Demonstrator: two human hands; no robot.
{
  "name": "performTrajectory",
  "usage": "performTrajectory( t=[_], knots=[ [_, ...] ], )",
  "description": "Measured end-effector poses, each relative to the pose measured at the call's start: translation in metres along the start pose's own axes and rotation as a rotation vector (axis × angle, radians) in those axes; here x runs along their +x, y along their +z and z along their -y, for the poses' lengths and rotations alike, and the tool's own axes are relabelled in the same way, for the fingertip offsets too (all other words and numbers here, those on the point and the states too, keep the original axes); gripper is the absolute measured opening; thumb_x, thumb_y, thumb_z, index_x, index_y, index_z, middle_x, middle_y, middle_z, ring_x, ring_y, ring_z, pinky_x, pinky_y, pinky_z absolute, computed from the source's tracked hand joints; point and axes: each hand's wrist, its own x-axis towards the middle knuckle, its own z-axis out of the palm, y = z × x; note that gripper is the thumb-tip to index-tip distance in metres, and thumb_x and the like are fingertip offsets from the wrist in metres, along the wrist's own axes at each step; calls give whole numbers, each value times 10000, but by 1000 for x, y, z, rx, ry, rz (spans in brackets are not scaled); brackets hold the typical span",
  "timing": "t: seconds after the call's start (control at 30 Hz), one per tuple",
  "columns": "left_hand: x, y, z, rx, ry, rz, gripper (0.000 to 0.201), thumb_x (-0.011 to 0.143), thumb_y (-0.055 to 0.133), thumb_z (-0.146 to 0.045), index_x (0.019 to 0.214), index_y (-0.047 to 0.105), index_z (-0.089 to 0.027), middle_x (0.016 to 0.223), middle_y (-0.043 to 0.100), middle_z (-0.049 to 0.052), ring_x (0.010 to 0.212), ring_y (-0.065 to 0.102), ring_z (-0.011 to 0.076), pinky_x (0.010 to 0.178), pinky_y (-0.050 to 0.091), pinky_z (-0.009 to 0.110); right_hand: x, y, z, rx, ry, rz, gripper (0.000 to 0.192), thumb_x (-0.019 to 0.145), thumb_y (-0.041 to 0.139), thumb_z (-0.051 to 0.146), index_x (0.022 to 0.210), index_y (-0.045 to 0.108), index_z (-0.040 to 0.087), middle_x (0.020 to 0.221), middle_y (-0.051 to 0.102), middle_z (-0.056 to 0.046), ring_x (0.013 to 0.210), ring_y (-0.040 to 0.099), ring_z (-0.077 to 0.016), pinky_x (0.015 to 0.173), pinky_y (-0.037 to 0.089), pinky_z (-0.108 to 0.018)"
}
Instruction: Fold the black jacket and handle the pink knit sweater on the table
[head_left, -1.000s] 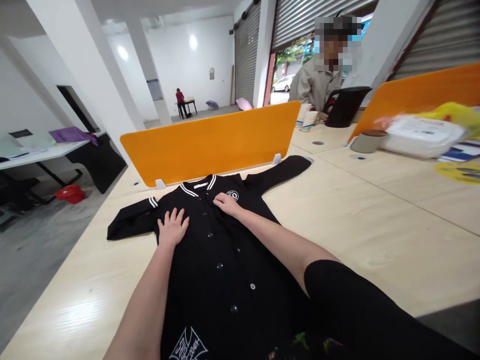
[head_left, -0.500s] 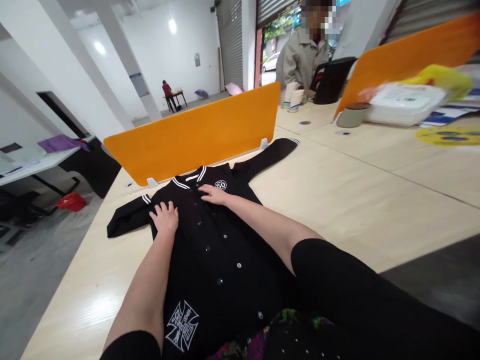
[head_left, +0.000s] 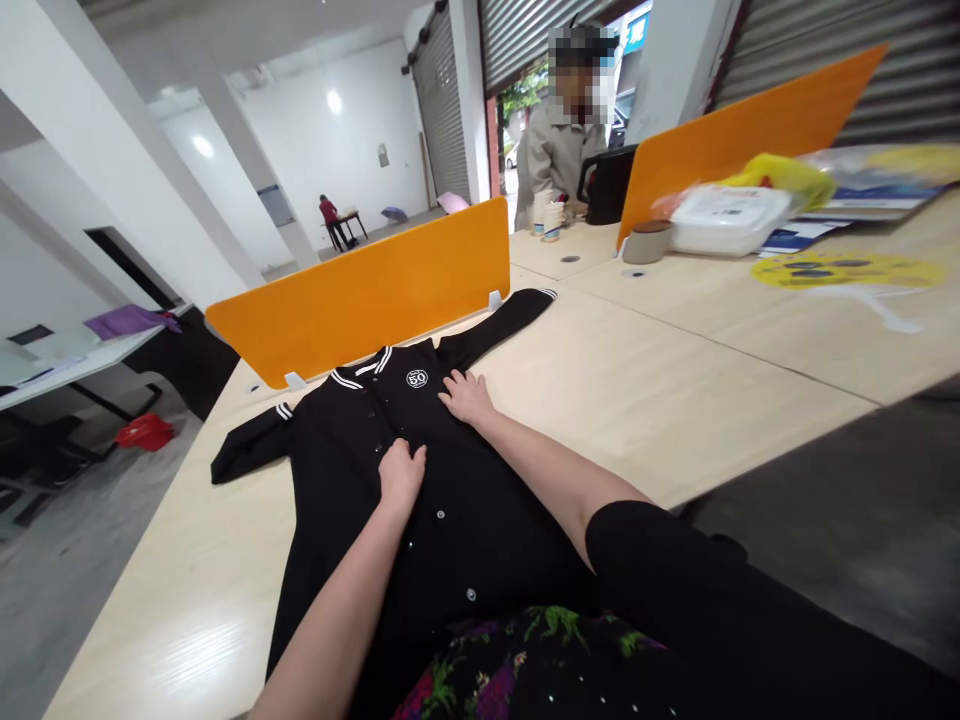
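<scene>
A black button-front jacket [head_left: 330,455] lies face up on the light wood table, sleeves spread to both sides. White stripes edge its collar and cuffs, and a round white "50" badge [head_left: 417,378] marks the chest. My left hand [head_left: 401,472] is on the front opening at mid-chest, its fingers bent and close together on the cloth. Below the badge, near the jacket's right edge, my right hand [head_left: 466,397] rests with fingers spread. The hem and lower front are hidden by my left forearm and my floral clothing.
An orange divider [head_left: 367,290] stands behind the collar. Farther right are paper cups [head_left: 552,220], a roll of tape [head_left: 648,242], a white plastic box [head_left: 727,220] and a yellow fan [head_left: 847,270]. A person [head_left: 559,150] stands beyond the table, beside a black bag [head_left: 611,185].
My left hand has moved from the left chest to the front opening, its fingers drawing together. My right hand has shifted from near the collar to the right side. The view has turned slightly right.
</scene>
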Motion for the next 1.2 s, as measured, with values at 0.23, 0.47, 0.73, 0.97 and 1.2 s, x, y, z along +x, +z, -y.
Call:
performTrajectory(
  t=[0.23, 0.47, 0.73, 0.97, 1.2],
  knots=[
    [2, 8, 10, -96, -188, -144, 115, 825, 484, -266, 797, 548, -175, 624, 558, -18, 584, 588, 125, 579, 454, 244, 11, -23, 6, 23, 50, 176, 475, 918, 397, 473, 1300, 533, 225, 1448, 415, -100, 1290, 337, -363, 1033, 234, -608],
    [2, -11, 21, 49, -284, -109, 92, 796, 521, -208, 882, 528, -174, 743, 636, 45, 676, 642, 179, 622, 486, 282, 3, -17, 4, 36, -62, 102, 507, 951, 314, 480, 1381, 448, 246, 1516, 316, -84, 1385, 196, -348, 1075, 139, -610],
    [-8, -22, 17, 424, -156, 63, 258, 852, 460, -202, 1107, 488, -232, 879, 689, 74, 806, 674, 233, 720, 488, 343, 8, -28, 15, -19, 29, 226, 454, 923, 396, 412, 1299, 555, 215, 1398, 464, -134, 1297, 334, -376, 1043, 149, -659],
    [-12, -24, 8, 665, 38, 47, 372, 868, 350, -117, 1217, 479, -138, 1086, 616, 169, 965, 630, 266, 812, 486, 405, 9, -16, 40, 23, -240, 45, 495, 948, 349, 462, 1368, 478, 234, 1496, 356, -102, 1392, 207, -330, 1089, 73, -631],
    [46, -17, 20, 671, 490, 10, 416, 944, 268, -196, 1298, 483, -154, 1355, 512, 109, 1296, 409, 206, 1072, 346, 363, 1, 7, 27, 115, -238, 9, 553, 956, 317, 507, 1415, 413, 214, 1476, 395, -99, 1364, 297, -298, 1112, 152, -554]
  ],
)
